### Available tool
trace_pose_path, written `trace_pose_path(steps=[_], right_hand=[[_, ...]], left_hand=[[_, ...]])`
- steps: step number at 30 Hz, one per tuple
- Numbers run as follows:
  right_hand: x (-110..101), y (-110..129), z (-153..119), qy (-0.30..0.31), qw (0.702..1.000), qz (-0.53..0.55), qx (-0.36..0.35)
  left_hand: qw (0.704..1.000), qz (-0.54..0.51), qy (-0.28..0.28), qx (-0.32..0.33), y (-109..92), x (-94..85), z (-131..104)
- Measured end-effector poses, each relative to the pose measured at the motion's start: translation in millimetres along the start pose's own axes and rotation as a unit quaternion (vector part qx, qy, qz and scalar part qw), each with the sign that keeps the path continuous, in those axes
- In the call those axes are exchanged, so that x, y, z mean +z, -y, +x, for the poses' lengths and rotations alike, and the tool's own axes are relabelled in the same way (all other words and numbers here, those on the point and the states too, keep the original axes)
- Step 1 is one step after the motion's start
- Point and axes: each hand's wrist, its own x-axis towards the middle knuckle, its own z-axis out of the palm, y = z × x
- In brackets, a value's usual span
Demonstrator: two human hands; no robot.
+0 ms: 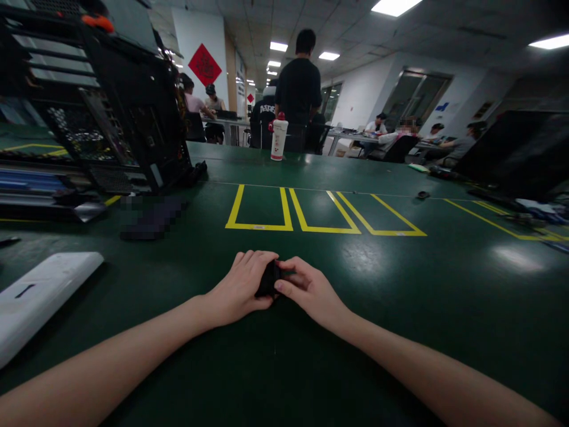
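A small black object [267,280] is between my two hands, low over the dark green table [284,367]. My left hand [242,281] wraps around its left side, fingers over the far edge and thumb on the near edge. From the right, my right hand [309,290] pinches its right end between thumb and fingers. Much of the object is hidden by the fingers, so its kind cannot be made out.
Yellow tape outlines [320,230] mark the table ahead. An open black computer case [146,118] stands at the left, with a white device [40,296] nearer me. A white cup [278,141] stands at the far edge; a dark monitor [511,154] is at the right. People are beyond.
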Motion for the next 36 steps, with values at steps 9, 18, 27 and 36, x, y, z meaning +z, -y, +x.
trace_pose_path(steps=[9, 18, 27, 36], right_hand=[[-0.9, -1.5, 3.9, 0.004, 0.998, 0.061, 0.004], [-3.8, -2.1, 1.9, 0.028, 0.998, 0.061, -0.015], [1.4, -2.2, 3.5, -0.029, 0.999, 0.022, -0.008], [-2.4, -2.5, 0.3, 0.030, 0.999, 0.027, -0.026]], left_hand=[[1.000, -0.006, -0.002, 0.001, -3.1, -1.1, 0.2], [1.000, -0.008, -0.005, 0.002, -0.4, -0.1, -0.5], [1.000, -0.010, -0.004, -0.001, 0.3, 1.3, 1.8], [1.000, -0.015, -0.002, -0.001, -1.4, -0.4, 0.4]])
